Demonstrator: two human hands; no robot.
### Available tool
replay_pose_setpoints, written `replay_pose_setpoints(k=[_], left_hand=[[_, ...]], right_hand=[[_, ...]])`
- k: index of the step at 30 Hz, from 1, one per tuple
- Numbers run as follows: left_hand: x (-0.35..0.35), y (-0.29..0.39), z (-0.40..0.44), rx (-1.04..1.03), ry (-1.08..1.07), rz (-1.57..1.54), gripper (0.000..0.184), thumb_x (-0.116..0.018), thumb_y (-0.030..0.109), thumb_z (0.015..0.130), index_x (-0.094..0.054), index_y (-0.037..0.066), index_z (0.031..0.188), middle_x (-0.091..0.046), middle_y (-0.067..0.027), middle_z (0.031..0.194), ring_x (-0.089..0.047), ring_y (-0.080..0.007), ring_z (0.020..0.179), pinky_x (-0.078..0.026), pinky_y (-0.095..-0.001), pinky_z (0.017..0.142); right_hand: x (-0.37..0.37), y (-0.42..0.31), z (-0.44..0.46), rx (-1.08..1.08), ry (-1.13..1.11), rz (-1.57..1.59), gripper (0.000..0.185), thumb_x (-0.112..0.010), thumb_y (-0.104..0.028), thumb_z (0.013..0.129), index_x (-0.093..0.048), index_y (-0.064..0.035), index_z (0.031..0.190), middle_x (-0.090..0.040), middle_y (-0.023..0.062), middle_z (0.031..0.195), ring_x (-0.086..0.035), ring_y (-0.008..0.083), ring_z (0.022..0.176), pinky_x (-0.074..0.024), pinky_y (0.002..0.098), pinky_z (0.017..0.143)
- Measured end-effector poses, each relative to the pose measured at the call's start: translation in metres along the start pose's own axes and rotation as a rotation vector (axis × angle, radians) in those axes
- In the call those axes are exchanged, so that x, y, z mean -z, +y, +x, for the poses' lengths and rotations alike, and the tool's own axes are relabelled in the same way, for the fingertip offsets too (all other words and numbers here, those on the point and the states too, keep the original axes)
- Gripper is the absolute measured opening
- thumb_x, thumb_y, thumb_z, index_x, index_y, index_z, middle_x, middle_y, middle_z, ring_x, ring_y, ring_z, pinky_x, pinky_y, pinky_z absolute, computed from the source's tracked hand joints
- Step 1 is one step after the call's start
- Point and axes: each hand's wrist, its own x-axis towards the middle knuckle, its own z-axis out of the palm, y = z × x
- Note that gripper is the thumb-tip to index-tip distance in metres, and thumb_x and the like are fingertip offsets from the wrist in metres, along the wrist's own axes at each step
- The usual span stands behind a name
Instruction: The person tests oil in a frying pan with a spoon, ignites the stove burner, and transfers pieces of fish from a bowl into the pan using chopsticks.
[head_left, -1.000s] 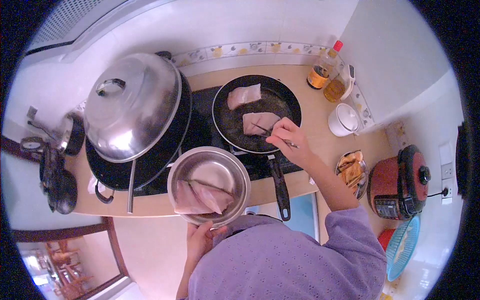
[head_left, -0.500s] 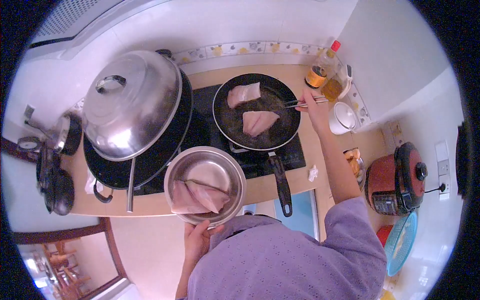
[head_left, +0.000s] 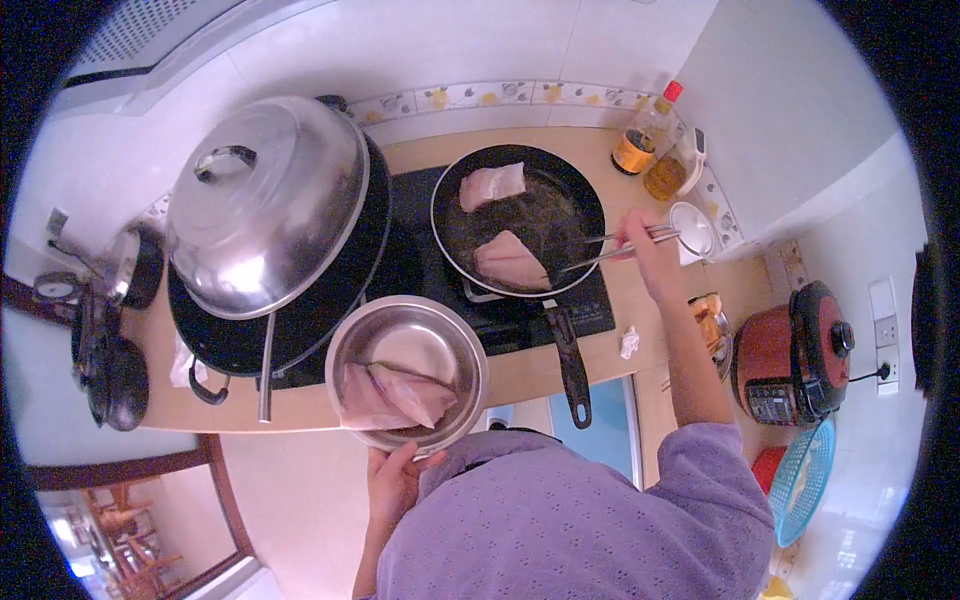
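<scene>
My right hand [head_left: 645, 250] grips a pair of chopsticks [head_left: 615, 250], their parted tips over the lower right of the black frying pan [head_left: 560, 215]. In that pan lie two pale pink fish fillets, one fillet [head_left: 492, 186] at the upper left and the other fillet [head_left: 512, 262] lower down, close to the chopstick tips. My left hand [head_left: 398, 475] holds a steel bowl [head_left: 470, 340] by its near rim, tilted slightly in front of the stove. More raw fish fillets [head_left: 395, 397] rest inside this bowl.
Left of the pan stands a black wok [head_left: 380, 220] under a domed steel lid [head_left: 270, 200]. Bottles [head_left: 633, 155], a white cup [head_left: 692, 230], a plate of food [head_left: 708, 320] and a red electric cooker [head_left: 785, 360] line the right side. The pan handle [head_left: 568, 360] points toward me.
My right hand has moved down and right with the chopsticks, which have spread apart. The lower fillet has turned and shifted toward the pan's near rim. The bowl stays nearly in place.
</scene>
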Motion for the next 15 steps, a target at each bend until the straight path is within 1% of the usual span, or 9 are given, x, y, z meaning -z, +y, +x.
replay_pose_setpoints(k=[2,3,5,6,9,11,13,14,15], left_hand=[[0.001,-0.001,-0.001,0.003,0.003,0.001,0.049,-0.044,-0.004,0.084,-0.027,0.003,0.130,-0.045,-0.0173,0.124,-0.056,-0.0296,0.103,-0.056,-0.0415,0.076],[0.001,-0.003,-0.001,-0.002,0.001,-0.008,0.049,-0.044,-0.004,0.084,-0.027,0.003,0.129,-0.045,-0.0173,0.124,-0.056,-0.0297,0.103,-0.057,-0.0415,0.076],[0.000,-0.003,-0.002,-0.010,0.002,-0.017,0.049,-0.044,-0.005,0.084,-0.027,0.003,0.129,-0.045,-0.0173,0.124,-0.056,-0.0299,0.103,-0.057,-0.0415,0.076],[-0.002,-0.003,-0.004,-0.016,0.005,-0.025,0.048,-0.043,-0.005,0.084,-0.028,0.003,0.129,-0.045,-0.0173,0.124,-0.056,-0.0298,0.103,-0.057,-0.0413,0.076],[-0.002,-0.005,-0.005,-0.026,0.006,-0.034,0.047,-0.043,-0.005,0.084,-0.028,0.002,0.129,-0.046,-0.0173,0.123,-0.056,-0.0298,0.102,-0.057,-0.0410,0.075],[-0.002,-0.006,-0.006,-0.029,0.004,-0.034,0.047,-0.043,-0.005,0.084,-0.028,0.002,0.128,-0.046,-0.0172,0.123,-0.056,-0.0297,0.102,-0.057,-0.0408,0.075],[-0.004,-0.005,-0.007,-0.039,0.010,-0.034,0.047,-0.043,-0.005,0.084,-0.029,0.002,0.128,-0.045,-0.0173,0.124,-0.056,-0.0297,0.102,-0.057,-0.0407,0.075],[-0.005,-0.006,-0.008,-0.040,0.011,-0.033,0.047,-0.043,-0.005,0.084,-0.029,0.002,0.128,-0.045,-0.0173,0.124,-0.056,-0.0297,0.102,-0.057,-0.0407,0.075],[-0.005,-0.006,-0.009,-0.041,0.019,-0.039,0.047,-0.043,-0.005,0.084,-0.029,0.002,0.128,-0.045,-0.0174,0.124,-0.056,-0.0296,0.102,-0.057,-0.0406,0.074]], right_hand=[[-0.022,-0.008,-0.006,-0.080,-0.073,-0.079,0.028,-0.054,-0.025,0.090,-0.056,-0.0022,0.074,-0.055,0.0033,0.073,-0.055,0.0103,0.063,-0.0513,0.0250,0.058],[-0.028,-0.005,-0.006,-0.080,-0.073,-0.078,0.028,-0.054,-0.025,0.090,-0.056,-0.0022,0.074,-0.055,0.0033,0.073,-0.055,0.0103,0.063,-0.0513,0.0250,0.058],[-0.041,0.001,-0.003,0.078,-0.126,-0.159,0.029,-0.054,-0.023,0.089,-0.055,-0.0012,0.071,-0.052,0.0028,0.073,-0.055,0.0102,0.063,-0.0484,0.0234,0.056],[-0.048,-0.002,-0.002,0.051,-0.096,-0.147,0.028,-0.057,-0.022,0.088,-0.055,-0.0008,0.070,-0.049,0.0028,0.073,-0.055,0.0104,0.062,-0.0463,0.0235,0.053],[-0.072,0.000,0.007,0.096,-0.092,-0.040,0.026,-0.059,-0.021,0.086,-0.055,-0.0007,0.070,-0.049,0.0033,0.074,-0.055,0.0106,0.060,-0.0457,0.0238,0.053],[-0.085,0.006,0.017,0.086,-0.080,-0.025,0.025,-0.060,-0.020,0.086,-0.056,-0.0004,0.071,-0.049,0.0032,0.074,-0.055,0.0102,0.060,-0.0459,0.0235,0.053],[-0.094,0.010,0.027,0.176,-0.109,-0.023,0.025,-0.060,-0.020,0.086,-0.056,0.0001,0.072,-0.050,0.0030,0.074,-0.055,0.0100,0.059,-0.0457,0.0234,0.052],[-0.095,0.010,0.030,0.192,-0.116,-0.045,0.026,-0.060,-0.022,0.086,-0.057,-0.0005,0.071,-0.052,0.0030,0.073,-0.055,0.0096,0.059,-0.0465,0.0236,0.052],[-0.094,0.007,0.034,0.192,-0.118,-0.045,0.026,-0.060,-0.022,0.086,-0.057,-0.0005,0.071,-0.052,0.0030,0.073,-0.055,0.0096,0.059,-0.0465,0.0236,0.052]])
